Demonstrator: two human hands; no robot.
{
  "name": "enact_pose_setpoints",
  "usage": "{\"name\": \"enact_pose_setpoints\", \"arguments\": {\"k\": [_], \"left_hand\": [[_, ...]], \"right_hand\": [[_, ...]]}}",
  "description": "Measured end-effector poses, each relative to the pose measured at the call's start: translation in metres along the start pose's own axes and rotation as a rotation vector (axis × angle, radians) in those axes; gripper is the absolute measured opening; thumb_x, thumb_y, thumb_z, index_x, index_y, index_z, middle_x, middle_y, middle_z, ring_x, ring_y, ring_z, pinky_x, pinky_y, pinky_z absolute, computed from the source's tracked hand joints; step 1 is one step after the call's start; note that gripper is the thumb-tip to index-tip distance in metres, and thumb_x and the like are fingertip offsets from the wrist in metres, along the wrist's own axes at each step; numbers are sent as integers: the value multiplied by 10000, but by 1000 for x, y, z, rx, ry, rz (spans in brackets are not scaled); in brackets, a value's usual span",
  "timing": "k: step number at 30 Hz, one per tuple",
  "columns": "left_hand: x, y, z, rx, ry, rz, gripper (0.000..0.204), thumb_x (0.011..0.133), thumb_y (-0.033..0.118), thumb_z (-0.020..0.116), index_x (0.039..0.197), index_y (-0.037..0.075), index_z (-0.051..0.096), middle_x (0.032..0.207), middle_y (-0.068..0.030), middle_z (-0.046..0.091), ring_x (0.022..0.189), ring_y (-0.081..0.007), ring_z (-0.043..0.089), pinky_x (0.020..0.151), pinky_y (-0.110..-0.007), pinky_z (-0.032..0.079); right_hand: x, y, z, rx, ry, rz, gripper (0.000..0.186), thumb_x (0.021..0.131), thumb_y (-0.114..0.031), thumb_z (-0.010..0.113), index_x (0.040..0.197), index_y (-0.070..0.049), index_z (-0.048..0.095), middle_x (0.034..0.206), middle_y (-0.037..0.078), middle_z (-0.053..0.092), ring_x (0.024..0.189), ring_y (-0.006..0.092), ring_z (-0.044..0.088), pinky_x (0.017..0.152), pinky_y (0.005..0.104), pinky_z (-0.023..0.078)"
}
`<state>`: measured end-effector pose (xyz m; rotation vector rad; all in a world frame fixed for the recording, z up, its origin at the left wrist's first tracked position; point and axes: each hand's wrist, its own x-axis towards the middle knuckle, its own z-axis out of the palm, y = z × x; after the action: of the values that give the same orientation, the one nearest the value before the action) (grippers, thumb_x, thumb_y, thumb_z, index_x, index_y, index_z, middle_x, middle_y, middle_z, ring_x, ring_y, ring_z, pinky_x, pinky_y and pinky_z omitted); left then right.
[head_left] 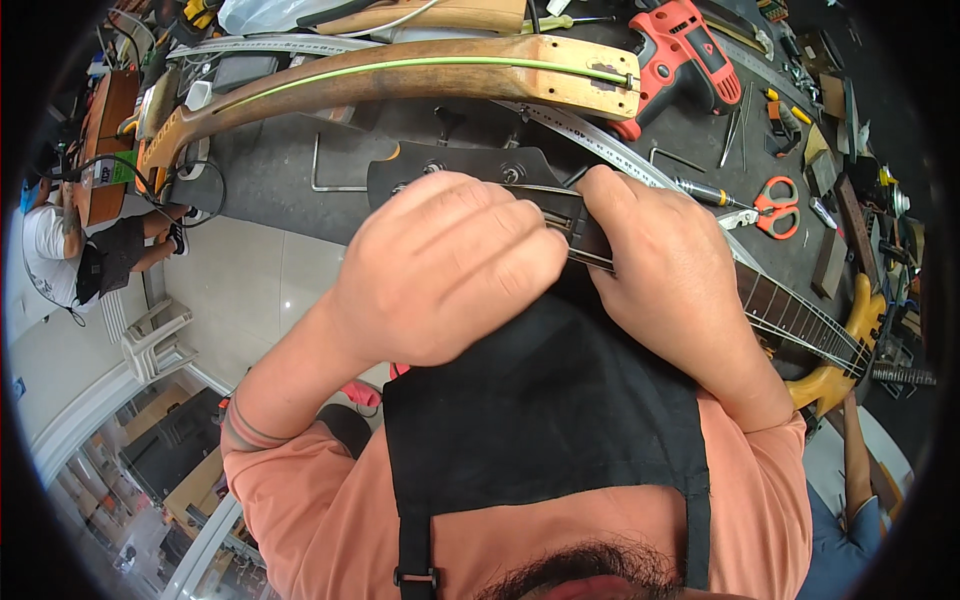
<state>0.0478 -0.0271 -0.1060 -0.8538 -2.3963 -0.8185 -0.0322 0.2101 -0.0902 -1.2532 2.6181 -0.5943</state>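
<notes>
A bass guitar lies across my front, its black headstock (470, 160) showing tuners and strings, its fretted neck (790, 320) running right to a yellow body (862, 310). My left hand (448, 262) is closed over the headstock and strings, its fingers curled; what they grip is hidden. My right hand (655, 270) wraps round the neck near the nut, thumb along the strings. Above lie a long bare wooden neck (400, 80) with a green rod and a steel ruler (575, 130). Red-orange scissors (778, 205) and a screwdriver (700, 188) lie beside my right hand.
A red drill (685, 60), hex keys (340, 187) and other tools crowd the dark bench (280, 170). At left, a seated person (55, 250) is near an orange-brown guitar and white stools (155, 340). Another person's arm (855, 450) shows at lower right.
</notes>
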Motion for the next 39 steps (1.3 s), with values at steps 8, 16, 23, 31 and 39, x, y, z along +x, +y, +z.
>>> {"name": "enact_pose_setpoints", "arguments": {"k": [8, 16, 23, 31, 39], "left_hand": [[12, 0, 1, -28, 28, -148, 429, 781, -102, 771, 1200, -13, 766, 969, -143, 772, 830, -337, 740, 744, -408, 586], [16, 12, -19, -53, 140, -183, 277, 886, -83, 836, 1148, -22, 770, 929, -127, 775, 809, -310, 745, 741, -393, 584], [24, 37, -27, -41, 167, 10, 311, 843, -106, 820, 1121, 3, 734, 978, -161, 785, 836, -327, 768, 724, -419, 630], [27, 73, -31, 377, 248, 467, 294, 942, -22, 803, 1166, 81, 644, 1004, -109, 790, 941, -255, 772, 779, -388, 714], [42, 96, -20, 304, 280, 597, 337, 914, -25, 854, 1175, 67, 661, 1059, -126, 798, 992, -271, 788, 821, -398, 735]], "right_hand": [[-1, 1, 1, 5, 17, 4, 283, 851, -22, 756, 1060, -40, 566, 905, 189, 703, 821, 443, 733, 733, 562, 575], [-2, -1, -16, 195, 206, -132, 530, 852, -217, 918, 1297, -65, 675, 1107, 119, 682, 1098, 352, 666, 1036, 479, 491], [-11, -10, -21, 333, 333, -252, 179, 955, -184, 876, 1014, -93, 733, 895, 23, 667, 929, 282, 640, 988, 459, 441], [-42, -11, -43, 993, 519, 167, 338, 1188, -235, 614, 938, -18, 684, 884, -5, 658, 774, 52, 576, 689, 284, 481], [-92, -43, -27, 1422, 312, -33, 192, 1200, -160, 630, 1295, -6, 694, 1067, 18, 709, 919, 75, 655, 848, 275, 563]]}}
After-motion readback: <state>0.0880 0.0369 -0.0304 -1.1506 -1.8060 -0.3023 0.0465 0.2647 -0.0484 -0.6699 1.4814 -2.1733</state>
